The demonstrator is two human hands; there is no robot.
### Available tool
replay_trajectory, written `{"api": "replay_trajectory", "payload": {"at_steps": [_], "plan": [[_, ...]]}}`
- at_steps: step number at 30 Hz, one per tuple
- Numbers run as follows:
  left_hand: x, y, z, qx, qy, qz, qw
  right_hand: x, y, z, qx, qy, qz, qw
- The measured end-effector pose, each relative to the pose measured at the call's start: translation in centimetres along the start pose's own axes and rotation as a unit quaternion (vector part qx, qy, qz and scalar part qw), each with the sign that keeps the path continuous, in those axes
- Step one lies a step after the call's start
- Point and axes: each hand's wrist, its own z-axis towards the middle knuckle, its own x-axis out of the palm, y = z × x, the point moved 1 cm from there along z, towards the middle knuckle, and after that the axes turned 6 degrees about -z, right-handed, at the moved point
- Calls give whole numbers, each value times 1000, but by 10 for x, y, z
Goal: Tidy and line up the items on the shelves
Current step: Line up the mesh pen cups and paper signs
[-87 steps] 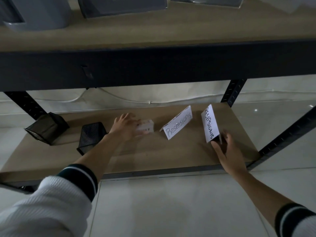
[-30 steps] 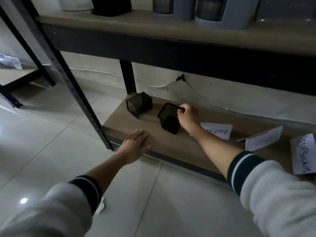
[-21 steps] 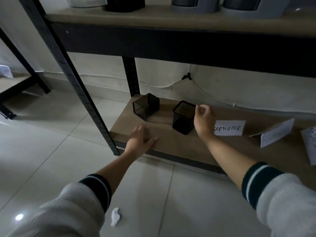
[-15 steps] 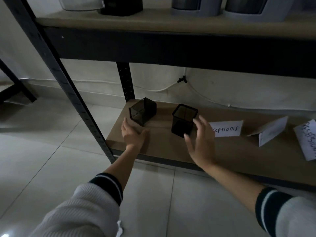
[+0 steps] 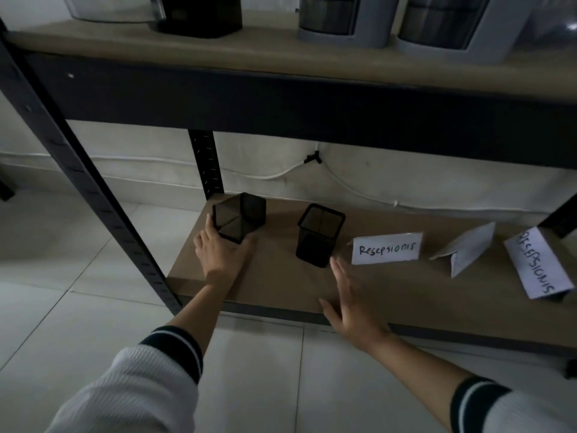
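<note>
The upright mesh pen cup [image 5: 319, 235] stands on the bottom shelf [image 5: 281, 276], and everything else is placed from it. To its left, near the shelf's back-left corner beside the rear black post [image 5: 207, 164], a second mesh cup [image 5: 239, 219] lies tipped on its side with its open mouth turned toward the front. The left hand [image 5: 222, 252] takes hold of that tipped cup, thumb on its left edge and fingers curled under its lower right side.

In front of the upright cup and slightly to its right, the right hand [image 5: 351, 303] hovers over the front part of the shelf with fingers straight and close together, thumb spread out, holding nothing. Its fingertips end just short of the cup's base; whether they touch the board cannot be told.

Just to the right of the upright cup stands a folded white name card [image 5: 386, 248] reading "Resepsionis", facing forward. Farther right a second folded card [image 5: 465, 250] stands at an angle, its writing unseen. Farthest right, a third card [image 5: 537, 264] is turned so its lettering runs up and down.

Above the upright cup, the upper shelf [image 5: 281, 54] carries a clear tub [image 5: 109, 7], a black container [image 5: 199, 14] and two grey holders [image 5: 337, 17].
</note>
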Motion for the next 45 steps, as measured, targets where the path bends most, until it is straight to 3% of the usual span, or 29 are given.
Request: {"api": "replay_trajectory", "payload": {"at_steps": [4,12,16,19,26,32,38,40,43,45], "plan": [[-10,-5,-7,40,-81,-89,992,0,-1,0,-12,11,22,1000],[-31,-8,-14,90,-37,-143,985,-4,2,2,1,4,84,996],[-36,-11,-21,78,-6,-154,985,-21,5,22,2,-107,8,994],[-40,-14,-28,73,-3,-139,988,-37,10,49,29,-135,4,990],[-63,-35,-19,103,55,14,993,-47,4,87,-5,17,-13,1000],[-69,-65,-2,72,184,211,957,-50,9,94,6,25,-37,999],[-59,-83,5,15,152,330,932,-57,11,94,12,54,-29,998],[-56,-80,6,-5,137,289,947,-62,8,95,-1,72,-40,997],[-51,-77,-3,-34,100,132,986,-67,7,93,5,84,-47,995],[-47,-75,-12,-27,102,41,994,-69,7,93,27,106,-36,993]]}}
